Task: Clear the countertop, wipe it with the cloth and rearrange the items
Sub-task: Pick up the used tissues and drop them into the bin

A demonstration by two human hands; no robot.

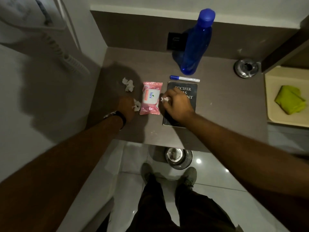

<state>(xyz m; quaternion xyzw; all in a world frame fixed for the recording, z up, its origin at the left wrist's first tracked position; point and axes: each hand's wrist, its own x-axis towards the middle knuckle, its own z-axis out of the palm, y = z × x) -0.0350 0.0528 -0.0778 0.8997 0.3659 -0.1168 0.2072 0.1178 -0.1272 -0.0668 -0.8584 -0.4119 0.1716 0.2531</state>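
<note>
**Both hands on crumpled tissue at the desk**

The right hand [175,102] is curled over the black book [184,94], its fingers pinched shut on a small wad of white tissue [165,99] just beside the pink wipes pack [150,97]. The left hand [126,104] rests on the brown desk [217,114] on the other side of the pack, fingers closed around another tissue scrap [137,105]. A third crumpled tissue [128,84] lies loose farther back on the left. Behind the book lies a blue-capped marker [184,78], and behind that stands a tall blue bottle [195,44]. The green cloth [290,99] sits folded on a cream tray [270,114] at the right edge, well apart from both hands.
</note>
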